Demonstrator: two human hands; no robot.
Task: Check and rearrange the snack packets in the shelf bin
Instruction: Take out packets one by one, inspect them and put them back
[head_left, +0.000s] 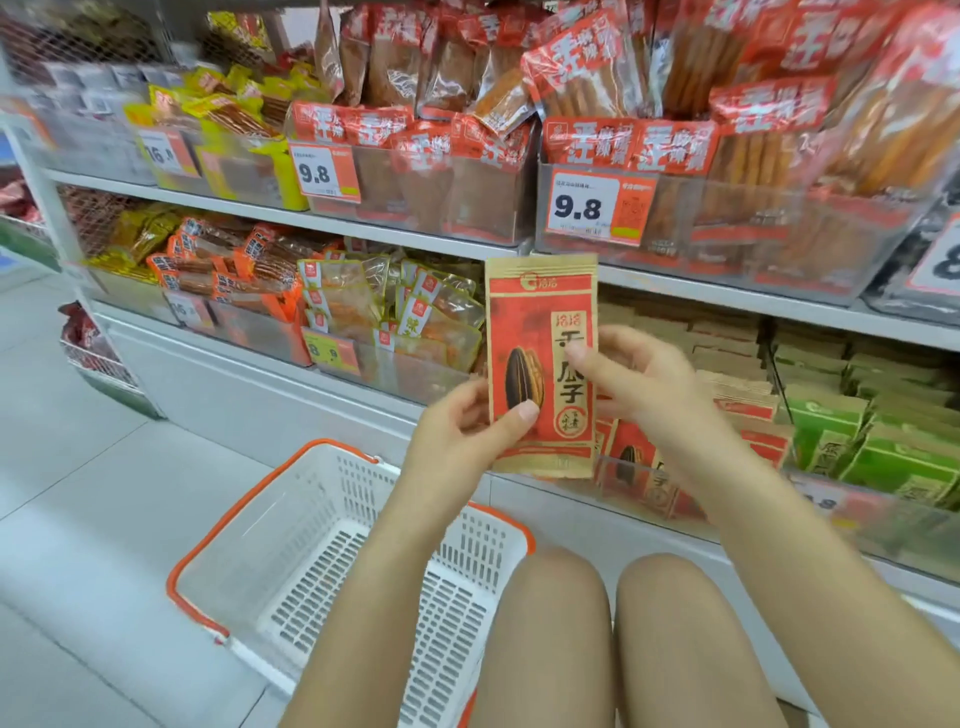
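Shelf bin (639, 483) at four o'clock, stocked with matching packets.
Sunflower seed packet (543, 364) is held upright, pinched by left hand (462, 431) and right hand (639, 374).

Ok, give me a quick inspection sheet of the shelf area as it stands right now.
Surface: white shelf tiers, stocked.
Job's things: red sunflower seed packet held upright before the shelf; matching packets in the clear bin below.
Clutter: white basket with orange rim on the floor, nothing seen inside.
Grippers: left hand pinches the packet's lower left edge; right hand holds its right edge.
Cables: nothing seen.
Surroundings: 9.8 price tag; green packets at right.
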